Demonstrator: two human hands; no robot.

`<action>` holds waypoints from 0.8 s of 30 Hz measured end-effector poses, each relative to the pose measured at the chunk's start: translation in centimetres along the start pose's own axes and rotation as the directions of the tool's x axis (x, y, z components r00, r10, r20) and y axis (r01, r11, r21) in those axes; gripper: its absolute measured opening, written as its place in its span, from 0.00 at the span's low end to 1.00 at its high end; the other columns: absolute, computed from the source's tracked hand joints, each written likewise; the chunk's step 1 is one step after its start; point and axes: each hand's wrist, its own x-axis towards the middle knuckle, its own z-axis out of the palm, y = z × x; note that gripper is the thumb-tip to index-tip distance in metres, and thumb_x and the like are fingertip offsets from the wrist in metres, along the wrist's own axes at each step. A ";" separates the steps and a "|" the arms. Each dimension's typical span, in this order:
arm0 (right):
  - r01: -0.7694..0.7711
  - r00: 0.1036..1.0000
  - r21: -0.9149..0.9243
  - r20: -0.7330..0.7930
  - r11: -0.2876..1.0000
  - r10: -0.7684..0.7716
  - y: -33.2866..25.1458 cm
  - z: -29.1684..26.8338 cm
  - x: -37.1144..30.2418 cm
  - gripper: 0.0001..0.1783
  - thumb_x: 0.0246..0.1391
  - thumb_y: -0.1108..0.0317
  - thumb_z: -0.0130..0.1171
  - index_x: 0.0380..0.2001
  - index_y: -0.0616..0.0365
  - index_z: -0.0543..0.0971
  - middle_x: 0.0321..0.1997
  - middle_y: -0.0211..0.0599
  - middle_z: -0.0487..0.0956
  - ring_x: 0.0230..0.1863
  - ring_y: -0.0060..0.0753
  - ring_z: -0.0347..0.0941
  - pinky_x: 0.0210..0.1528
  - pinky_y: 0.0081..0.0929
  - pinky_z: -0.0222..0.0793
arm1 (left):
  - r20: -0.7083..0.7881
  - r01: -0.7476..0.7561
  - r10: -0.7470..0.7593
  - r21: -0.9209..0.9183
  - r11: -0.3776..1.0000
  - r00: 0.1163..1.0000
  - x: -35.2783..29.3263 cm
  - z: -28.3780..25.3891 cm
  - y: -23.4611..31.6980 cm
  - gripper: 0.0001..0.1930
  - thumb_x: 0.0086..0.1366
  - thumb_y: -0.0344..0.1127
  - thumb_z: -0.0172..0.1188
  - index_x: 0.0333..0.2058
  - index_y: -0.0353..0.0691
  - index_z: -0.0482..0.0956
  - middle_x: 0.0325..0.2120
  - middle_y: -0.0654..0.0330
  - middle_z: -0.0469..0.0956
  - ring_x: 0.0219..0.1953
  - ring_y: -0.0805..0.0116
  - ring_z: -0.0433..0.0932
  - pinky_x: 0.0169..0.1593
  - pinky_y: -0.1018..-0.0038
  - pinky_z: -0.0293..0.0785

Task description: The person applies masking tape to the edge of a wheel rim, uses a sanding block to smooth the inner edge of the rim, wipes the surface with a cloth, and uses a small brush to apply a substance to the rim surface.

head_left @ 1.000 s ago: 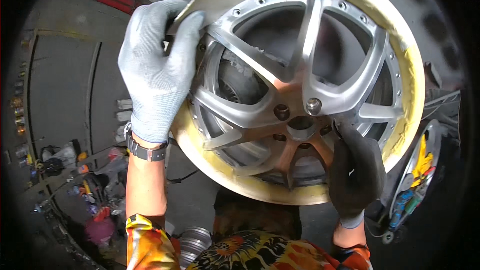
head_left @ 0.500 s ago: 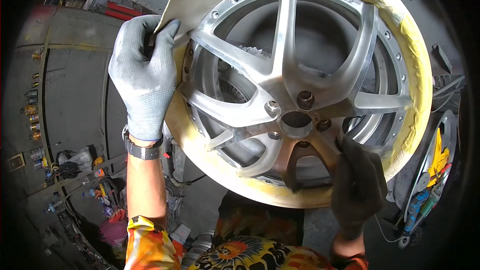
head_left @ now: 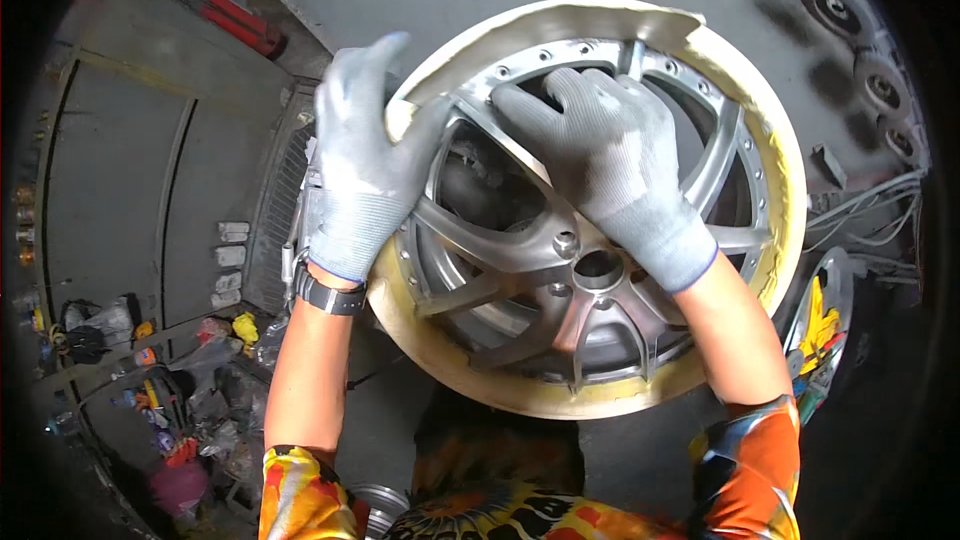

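Note:
A silver multi-spoke alloy wheel (head_left: 500, 285) fills the middle of the view, its outer lip wrapped in a yellowish masking band (head_left: 470, 380). The band's upper part stands up as a loose curved flap (head_left: 560, 18). My left hand (head_left: 365, 175), in a grey glove, grips the wheel's left rim, with the thumb pressed on the band's edge. My right hand (head_left: 610, 165), also gloved in grey, lies flat across the upper spokes. Its fingers are spread and reach toward the upper rim, just above the hub hole (head_left: 598, 265).
A dark watch (head_left: 325, 295) sits on my left wrist. Red-handled tools (head_left: 235, 20) lie at the upper left. Bottles, rags and small clutter (head_left: 150, 370) crowd the lower left. Cables (head_left: 865, 220) and a yellow object (head_left: 820, 315) are at the right.
My right hand has left the lower spokes and now lies over the upper spokes. My left hand has stayed on the left rim, and the wheel sits lower in view.

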 end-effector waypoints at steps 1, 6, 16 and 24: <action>0.068 0.996 -0.011 -0.056 0.998 -0.068 0.4 0.6 0.8 0.09 0.57 0.62 0.65 0.41 0.43 0.87 0.33 0.30 0.79 0.35 0.37 0.81 0.36 0.39 0.77 | 0.034 -0.028 0.029 -0.032 0.999 0.999 0.1 0.3 -0.8 0.26 0.65 0.35 0.73 0.60 0.39 0.80 0.51 0.47 0.79 0.56 0.45 0.77 0.61 0.53 0.75; 0.145 0.988 -0.145 0.069 0.979 -0.136 -0.6 1.1 3.0 0.11 0.57 0.59 0.65 0.43 0.42 0.87 0.35 0.28 0.79 0.39 0.34 0.82 0.41 0.36 0.78 | 0.073 -0.094 0.112 -0.209 0.973 0.991 -0.3 1.0 -2.7 0.11 0.70 0.35 0.69 0.48 0.39 0.83 0.37 0.50 0.84 0.39 0.45 0.85 0.44 0.54 0.82; 0.089 0.967 -0.334 0.256 0.938 0.000 -1.1 -1.9 3.1 0.20 0.50 0.55 0.72 0.47 0.41 0.85 0.36 0.27 0.78 0.36 0.29 0.81 0.33 0.33 0.75 | 0.246 0.032 0.068 -0.380 0.925 0.967 0.8 0.9 -3.6 0.13 0.70 0.28 0.69 0.51 0.32 0.81 0.42 0.48 0.83 0.43 0.48 0.86 0.46 0.60 0.82; 0.016 0.963 -0.363 0.256 0.932 0.083 -0.5 -2.9 3.3 0.22 0.54 0.52 0.71 0.51 0.44 0.87 0.33 0.26 0.79 0.30 0.29 0.80 0.29 0.33 0.72 | 0.280 0.066 0.062 -0.427 0.902 0.958 0.6 0.7 -4.0 0.14 0.69 0.26 0.70 0.51 0.32 0.81 0.43 0.49 0.83 0.46 0.49 0.86 0.50 0.62 0.81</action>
